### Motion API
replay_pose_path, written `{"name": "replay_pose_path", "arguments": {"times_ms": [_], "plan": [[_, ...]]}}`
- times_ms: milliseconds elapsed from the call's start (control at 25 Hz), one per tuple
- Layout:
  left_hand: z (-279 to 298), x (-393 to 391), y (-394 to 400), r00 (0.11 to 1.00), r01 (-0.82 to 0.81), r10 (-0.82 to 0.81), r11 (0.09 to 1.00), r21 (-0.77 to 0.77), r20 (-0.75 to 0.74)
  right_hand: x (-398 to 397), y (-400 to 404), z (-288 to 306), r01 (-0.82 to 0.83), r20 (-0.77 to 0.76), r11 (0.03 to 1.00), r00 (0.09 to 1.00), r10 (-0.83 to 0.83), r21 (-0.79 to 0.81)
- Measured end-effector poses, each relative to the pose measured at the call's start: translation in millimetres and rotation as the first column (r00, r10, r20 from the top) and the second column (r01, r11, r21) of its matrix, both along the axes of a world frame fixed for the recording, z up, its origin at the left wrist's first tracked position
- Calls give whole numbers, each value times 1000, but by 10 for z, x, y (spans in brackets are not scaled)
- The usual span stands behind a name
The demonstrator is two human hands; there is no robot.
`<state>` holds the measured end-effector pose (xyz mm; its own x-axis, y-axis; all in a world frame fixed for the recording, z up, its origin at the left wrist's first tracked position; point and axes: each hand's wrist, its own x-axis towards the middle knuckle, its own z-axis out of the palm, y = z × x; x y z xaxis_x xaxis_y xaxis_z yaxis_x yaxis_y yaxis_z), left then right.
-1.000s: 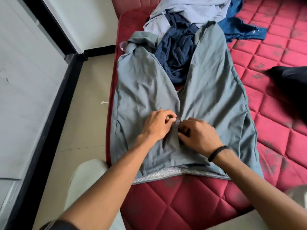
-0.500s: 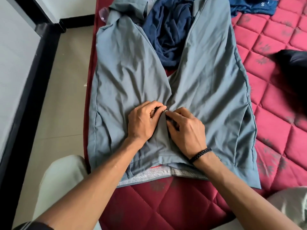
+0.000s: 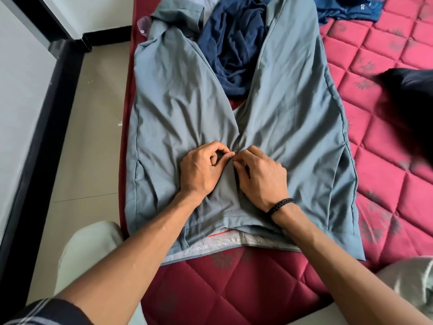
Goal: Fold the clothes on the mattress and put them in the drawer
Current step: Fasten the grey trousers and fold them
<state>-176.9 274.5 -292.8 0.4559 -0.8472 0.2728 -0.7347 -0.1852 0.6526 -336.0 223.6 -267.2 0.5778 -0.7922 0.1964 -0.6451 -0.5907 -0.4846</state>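
A pale tiled floor [image 3: 93,127] runs along the left, beside the edge of the red quilted mattress [image 3: 386,55]. Spread flat across the mattress lie grey-blue fabric trousers [image 3: 178,109], waistband nearest the person, legs stretching away. The left hand [image 3: 201,170] rests on the fly area, its grip curled with thumb and forefinger pinching the cloth. Touching it fingertip to fingertip, the right hand [image 3: 260,177], a black braided wristband [image 3: 280,205] on its wrist, likewise pinches the fly fabric. Between the trouser legs sits a crumpled navy garment [image 3: 234,43]. At far right lies a dark, blurred cloth [image 3: 410,102].
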Motion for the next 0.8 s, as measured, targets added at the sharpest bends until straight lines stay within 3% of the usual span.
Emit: {"name": "replay_pose_path", "arguments": {"times_ms": [160,360,440,600,800], "plan": [[1,6,-2,1000,1,-1,999,32,0,-55,-154,56,-205,-56,977,977,208,57],[30,3,-20,999,-26,24,998,64,24,-107,-190,232,-474,-53,841,863,502,260],[51,-18,-17,999,-36,33,995,93,33,-151,-173,249,-452,-74,840,867,493,301],[76,-30,-2,998,-23,19,996,88,52,-261,150,195,-317,-1,924,946,325,214],[119,3,77,985,168,-167,985,29,-30,-282,219,249,-226,-15,958,972,232,176]]}}
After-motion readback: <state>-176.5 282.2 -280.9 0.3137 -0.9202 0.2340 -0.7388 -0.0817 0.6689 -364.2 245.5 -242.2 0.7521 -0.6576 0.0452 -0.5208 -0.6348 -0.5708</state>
